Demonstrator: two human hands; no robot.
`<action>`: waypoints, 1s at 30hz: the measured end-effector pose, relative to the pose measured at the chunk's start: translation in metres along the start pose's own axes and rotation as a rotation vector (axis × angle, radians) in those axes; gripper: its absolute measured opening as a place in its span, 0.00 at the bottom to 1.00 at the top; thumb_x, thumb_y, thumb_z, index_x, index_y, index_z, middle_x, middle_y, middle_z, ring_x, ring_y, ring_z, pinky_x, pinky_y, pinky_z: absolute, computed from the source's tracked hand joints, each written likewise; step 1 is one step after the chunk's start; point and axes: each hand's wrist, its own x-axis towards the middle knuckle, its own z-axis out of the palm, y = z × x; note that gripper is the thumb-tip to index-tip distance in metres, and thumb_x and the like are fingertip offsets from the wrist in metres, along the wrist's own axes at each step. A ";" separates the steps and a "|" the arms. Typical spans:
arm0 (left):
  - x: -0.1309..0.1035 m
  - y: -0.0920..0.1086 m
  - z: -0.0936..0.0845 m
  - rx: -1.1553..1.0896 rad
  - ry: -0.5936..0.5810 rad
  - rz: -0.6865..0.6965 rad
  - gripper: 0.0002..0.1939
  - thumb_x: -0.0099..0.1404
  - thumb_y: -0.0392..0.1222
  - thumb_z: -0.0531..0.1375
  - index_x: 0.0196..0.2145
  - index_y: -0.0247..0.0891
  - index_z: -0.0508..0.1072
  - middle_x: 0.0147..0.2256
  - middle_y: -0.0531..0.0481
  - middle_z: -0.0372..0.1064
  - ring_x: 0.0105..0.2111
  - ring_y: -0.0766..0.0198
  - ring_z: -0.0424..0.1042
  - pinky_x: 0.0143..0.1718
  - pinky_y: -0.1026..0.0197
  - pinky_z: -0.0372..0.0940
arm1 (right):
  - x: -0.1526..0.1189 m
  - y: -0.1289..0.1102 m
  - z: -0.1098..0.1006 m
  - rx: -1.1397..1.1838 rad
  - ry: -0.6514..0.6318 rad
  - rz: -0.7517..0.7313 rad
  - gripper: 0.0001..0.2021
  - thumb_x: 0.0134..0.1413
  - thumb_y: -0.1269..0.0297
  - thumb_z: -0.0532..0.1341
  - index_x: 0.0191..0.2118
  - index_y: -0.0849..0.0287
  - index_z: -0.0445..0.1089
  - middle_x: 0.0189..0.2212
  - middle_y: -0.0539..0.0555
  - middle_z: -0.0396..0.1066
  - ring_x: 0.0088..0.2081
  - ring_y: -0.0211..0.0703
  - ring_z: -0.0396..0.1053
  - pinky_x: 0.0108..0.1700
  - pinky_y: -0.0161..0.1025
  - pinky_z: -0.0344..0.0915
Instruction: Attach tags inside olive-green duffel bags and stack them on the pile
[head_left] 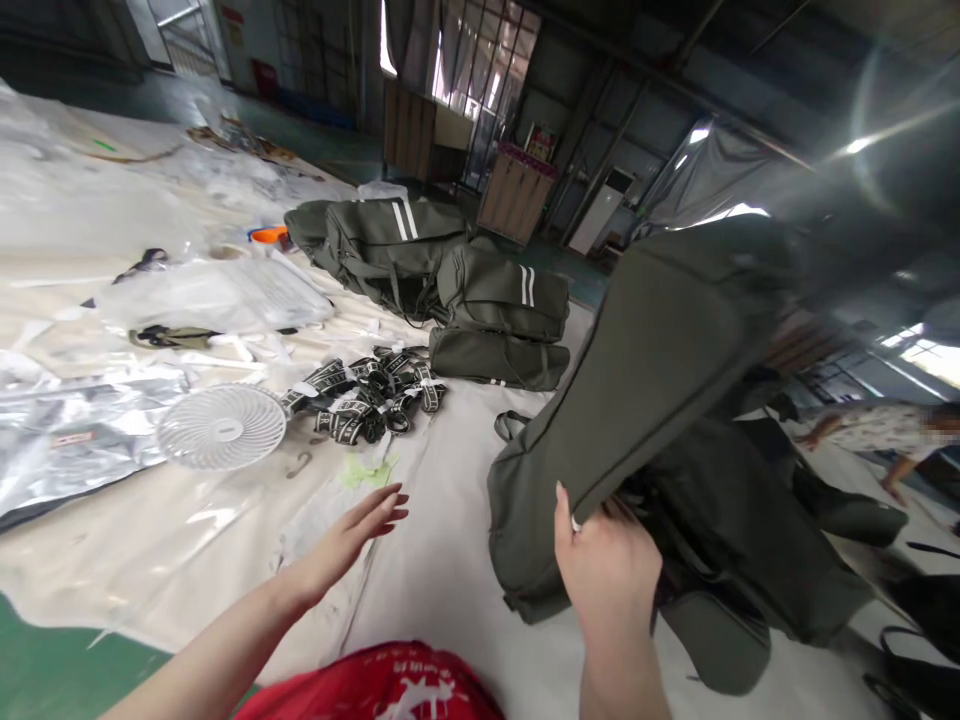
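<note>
My right hand (611, 560) grips a long dark green bag (645, 340) by its edge, thumb on top, and the bag stands tilted up to the right. What the fingers wrap round underneath is hidden. My left hand (367, 520) hovers over the pale table covering, fingers stretched out, holding nothing. Ahead of it lie a pile of black-and-white lettered straps (371, 400) and a white round fan (223, 427). More dark green bags (742, 510) lie beneath and right of the held one.
Stacked dark green bags with white stripes (502, 290) stand at the table's far side. Plastic sheets (82, 400) and an orange object (270, 236) lie on the left. At the right edge a person in a patterned top (870, 428) leans over bags. Cabinets (517, 192) stand behind.
</note>
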 end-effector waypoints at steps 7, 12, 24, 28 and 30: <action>0.028 0.012 -0.051 -0.221 0.194 0.068 0.46 0.65 0.71 0.39 0.65 0.30 0.53 0.63 0.33 0.56 0.62 0.50 0.59 0.63 0.49 0.57 | -0.102 -0.035 0.094 0.184 -0.733 0.019 0.15 0.43 0.74 0.63 0.40 0.56 0.72 0.35 0.60 0.75 0.39 0.58 0.73 0.39 0.47 0.66; 0.038 0.002 -0.048 0.196 0.373 -0.027 0.50 0.56 0.71 0.55 0.64 0.31 0.56 0.65 0.34 0.51 0.65 0.44 0.51 0.66 0.45 0.46 | -0.152 -0.035 0.132 0.751 -1.119 0.027 0.13 0.47 0.66 0.63 0.42 0.54 0.75 0.32 0.53 0.76 0.33 0.48 0.75 0.35 0.39 0.69; -0.027 -0.065 0.019 0.298 -0.224 -0.036 0.23 0.61 0.58 0.57 0.43 0.36 0.75 0.40 0.44 0.76 0.39 0.54 0.74 0.43 0.56 0.69 | -0.031 0.065 0.225 0.516 -0.825 0.424 0.17 0.52 0.57 0.60 0.44 0.61 0.74 0.43 0.61 0.76 0.45 0.51 0.75 0.48 0.42 0.69; -0.043 -0.083 0.022 0.263 -0.265 -0.131 0.22 0.61 0.56 0.55 0.42 0.35 0.74 0.38 0.44 0.76 0.38 0.54 0.74 0.42 0.57 0.68 | -0.028 0.038 0.269 0.435 -0.897 0.329 0.28 0.49 0.55 0.63 0.53 0.69 0.69 0.51 0.71 0.71 0.54 0.61 0.68 0.56 0.50 0.62; -0.047 -0.085 0.016 0.264 -0.225 -0.154 0.23 0.61 0.56 0.55 0.43 0.34 0.74 0.39 0.44 0.76 0.39 0.54 0.74 0.42 0.57 0.68 | -0.026 0.021 0.284 0.407 -0.919 0.267 0.30 0.50 0.55 0.62 0.56 0.71 0.66 0.53 0.70 0.69 0.56 0.62 0.66 0.58 0.50 0.60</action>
